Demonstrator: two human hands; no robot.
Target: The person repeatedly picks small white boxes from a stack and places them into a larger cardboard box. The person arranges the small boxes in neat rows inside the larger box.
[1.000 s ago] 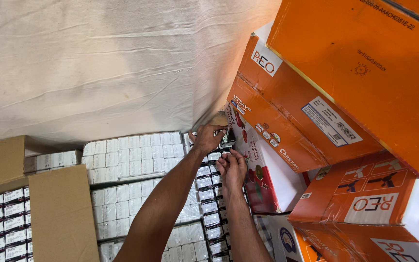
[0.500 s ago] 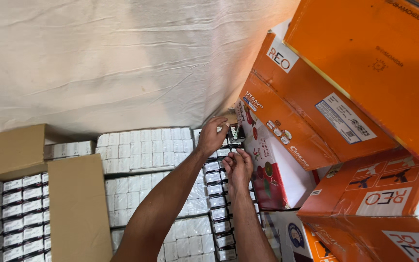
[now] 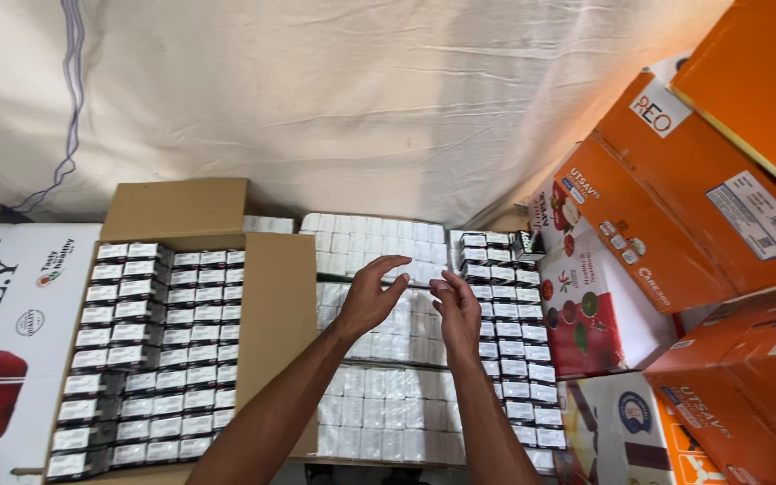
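Head view showed both hands, left hand [image 3: 368, 296] and right hand [image 3: 456, 308], open and empty above the white packs [image 3: 379, 359]; beside them, the column of small boxes [image 3: 507, 337] stood filled.

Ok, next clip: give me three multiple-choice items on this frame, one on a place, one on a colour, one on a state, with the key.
1. Where is the open brown carton of small boxes?
A. left of both hands
B. right of both hands
C. on the orange cartons

2. What colour are the big cartons stacked at right?
A. blue
B. orange
C. green

3. What do the left hand and right hand hold?
A. one box each
B. a roll of tape
C. nothing

Key: 1 A, it sits at the frame's left; 2 B, their sides are orange; 3 C, both hands hover open over the white packs.
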